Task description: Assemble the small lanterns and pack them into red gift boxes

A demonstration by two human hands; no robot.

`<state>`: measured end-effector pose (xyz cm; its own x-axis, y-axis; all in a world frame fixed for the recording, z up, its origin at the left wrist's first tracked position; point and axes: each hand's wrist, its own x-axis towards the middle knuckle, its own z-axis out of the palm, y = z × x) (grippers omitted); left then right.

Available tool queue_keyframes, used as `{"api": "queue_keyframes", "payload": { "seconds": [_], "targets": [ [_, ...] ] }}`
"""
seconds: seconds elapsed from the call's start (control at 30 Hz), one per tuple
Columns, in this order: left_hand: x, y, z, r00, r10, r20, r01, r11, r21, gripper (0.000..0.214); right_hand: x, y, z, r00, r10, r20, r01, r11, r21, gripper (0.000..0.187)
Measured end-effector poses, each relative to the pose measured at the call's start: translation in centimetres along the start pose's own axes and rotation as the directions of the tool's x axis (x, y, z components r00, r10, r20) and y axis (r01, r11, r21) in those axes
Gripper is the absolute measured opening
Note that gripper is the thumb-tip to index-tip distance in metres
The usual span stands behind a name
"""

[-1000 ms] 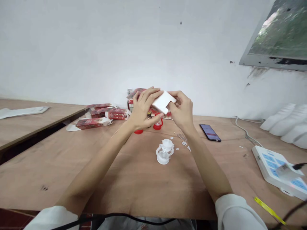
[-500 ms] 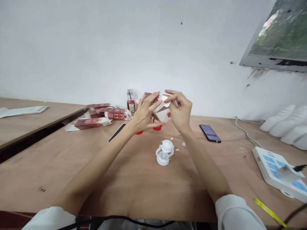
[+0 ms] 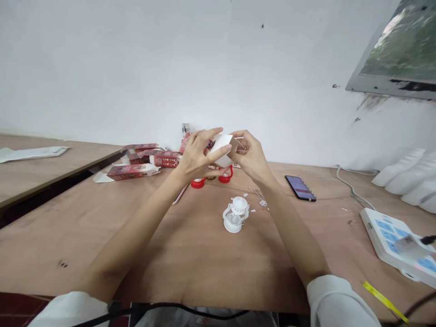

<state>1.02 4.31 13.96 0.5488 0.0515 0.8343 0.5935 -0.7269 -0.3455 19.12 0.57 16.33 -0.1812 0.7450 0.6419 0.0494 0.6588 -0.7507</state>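
Both hands are raised above the wooden table, working a small carton that is white inside and red outside. My left hand wraps its fingers round the carton's left side. My right hand pinches a flap at the carton's right end. Below the hands, a small white plastic lantern-shaped piece lies on the table. Two red plastic pieces sit just behind it, partly hidden by the hands.
Several flat red cartons lie at the back left. A black phone lies to the right. A white power strip with a plugged cable sits at the far right, a yellow tape near it. Small white scraps dot the middle.
The carton has been turned and folded between my hands, going from a flat white panel to a partly formed box. The view has shifted slightly, and both hands sit a little lower.
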Motion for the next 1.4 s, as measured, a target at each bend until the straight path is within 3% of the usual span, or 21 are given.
{"api": "queue_keyframes", "payload": {
  "seconds": [0.13, 0.23, 0.33, 0.53, 0.63, 0.73, 0.87, 1.1, 1.23, 1.4],
  "targets": [
    [0.2, -0.3, -0.7, 0.991, -0.100, 0.086, 0.101, 0.995, 0.001, 0.052, 0.3, 0.2, -0.6, 0.992, 0.109, 0.059, -0.114, 0.988, 0.106, 0.022],
    [0.2, -0.2, -0.7, 0.994, -0.097, 0.045, 0.097, 0.995, 0.002, 0.051, 0.3, -0.1, -1.0, 0.975, 0.204, 0.089, -0.219, 0.953, 0.209, 0.027],
    [0.1, -0.2, -0.6, 0.998, -0.051, -0.024, 0.052, 0.997, 0.050, 0.058, 0.2, -0.4, -1.1, 0.972, 0.217, 0.089, -0.233, 0.941, 0.244, 0.030],
    [-0.5, -0.8, -0.1, 0.996, -0.089, -0.018, 0.091, 0.988, 0.129, 0.062, 0.2, -0.3, -0.9, 0.980, 0.188, 0.066, -0.198, 0.952, 0.234, 0.027],
    [-0.7, -1.1, 0.1, 0.996, -0.084, 0.011, 0.083, 0.990, 0.111, 0.057, 0.3, -0.2, -1.0, 0.994, 0.112, 0.019, -0.113, 0.985, 0.129, 0.025],
    [-0.8, -0.9, 0.5, 1.000, 0.025, -0.006, -0.025, 0.998, 0.055, 0.053, 0.3, -0.2, -1.1, 1.000, 0.017, 0.000, -0.017, 1.000, 0.004, 0.023],
    [-0.6, -0.1, 1.2, 0.983, 0.177, -0.047, -0.174, 0.982, 0.067, 0.044, 0.3, -0.4, -1.0, 0.999, -0.041, 0.025, 0.041, 0.999, -0.021, 0.014],
    [-0.8, 0.8, 2.2, 0.992, 0.102, 0.073, -0.103, 0.995, 0.010, 0.037, 0.0, -1.0, -1.2, 0.999, -0.043, -0.001, 0.043, 0.999, 0.019, 0.012],
    [-0.8, 1.1, 2.4, 0.992, 0.125, 0.005, -0.124, 0.990, -0.060, 0.029, -0.2, -1.3, -1.3, 0.997, -0.070, -0.025, 0.070, 0.998, -0.002, 0.010],
    [-0.4, 1.4, 2.4, 0.968, 0.220, -0.122, -0.227, 0.973, -0.045, 0.039, -0.2, -1.8, -1.5, 0.997, -0.083, 0.005, 0.083, 0.997, -0.002, 0.007]
  ]
}}
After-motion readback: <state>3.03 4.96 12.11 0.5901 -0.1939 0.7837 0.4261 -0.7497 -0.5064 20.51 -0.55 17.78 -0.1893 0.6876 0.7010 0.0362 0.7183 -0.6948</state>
